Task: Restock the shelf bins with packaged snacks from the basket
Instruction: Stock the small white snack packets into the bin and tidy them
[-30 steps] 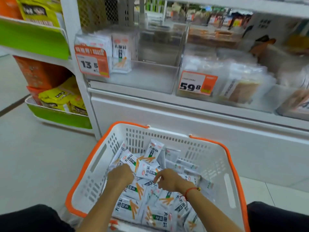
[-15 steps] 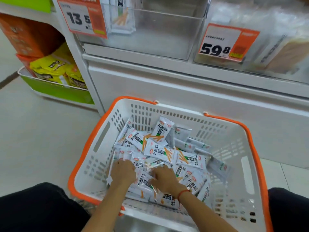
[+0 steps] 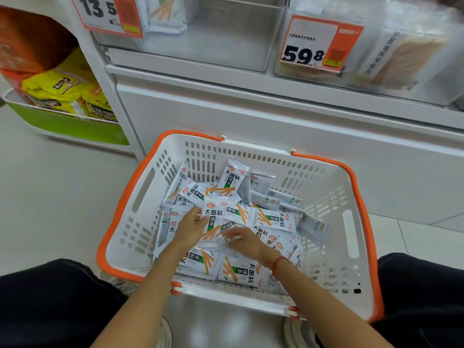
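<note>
A white basket with an orange rim (image 3: 349,217) stands on the floor in front of me, holding several white snack packets (image 3: 273,219) with green and orange print. My left hand (image 3: 192,228) is inside the basket, fingers closed on the left edge of one packet (image 3: 214,216) that is lifted off the pile. My right hand (image 3: 242,241) hovers beside it over the pile, fingers spread and blurred. Above, a clear shelf bin (image 3: 226,43) behind a 13.5 price tag (image 3: 108,13) holds a few of the same packets (image 3: 167,13) at its left.
A second clear bin (image 3: 401,59) with wrapped snacks and a 59.8 tag (image 3: 319,42) sits to the right. A white cabinet front (image 3: 251,114) lies below the bins. Yellow bags (image 3: 62,91) fill a green tray at the left. My dark-trousered knees flank the basket.
Both hands have moved forward from the near edge of the pile to its middle. The left hand has lifted one packet. The view has dropped closer to the basket.
</note>
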A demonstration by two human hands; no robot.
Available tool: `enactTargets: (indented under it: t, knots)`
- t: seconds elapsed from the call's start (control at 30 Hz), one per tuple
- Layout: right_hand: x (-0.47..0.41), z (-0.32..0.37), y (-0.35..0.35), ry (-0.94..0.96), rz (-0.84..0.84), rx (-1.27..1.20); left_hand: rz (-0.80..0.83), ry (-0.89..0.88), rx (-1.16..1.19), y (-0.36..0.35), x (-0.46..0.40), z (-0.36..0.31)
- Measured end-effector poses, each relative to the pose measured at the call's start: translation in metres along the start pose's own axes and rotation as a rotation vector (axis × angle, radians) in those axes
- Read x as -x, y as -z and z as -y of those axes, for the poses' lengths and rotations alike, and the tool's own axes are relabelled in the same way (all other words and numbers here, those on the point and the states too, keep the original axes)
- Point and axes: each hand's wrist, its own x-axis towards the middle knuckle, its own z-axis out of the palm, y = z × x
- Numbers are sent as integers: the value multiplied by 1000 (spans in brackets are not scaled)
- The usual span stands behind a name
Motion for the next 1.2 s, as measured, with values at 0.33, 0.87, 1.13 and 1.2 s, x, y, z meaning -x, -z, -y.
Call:
enactTargets:
  t: [0.33, 0.87, 1.13, 1.2]
  knots:
    - [20, -23, 26, -77, 218, 723, -59, 20, 58, 2, -1, -3]
    - [-12, 48, 59, 186, -294, 182, 279, 340, 287, -8, 4, -16]
    - [-21, 36, 23, 253, -453, 2, 206, 232, 118, -2, 5, -14]
    - [-21, 38, 13, 187, -562, -151, 16, 259, 220, 7, -6, -3]
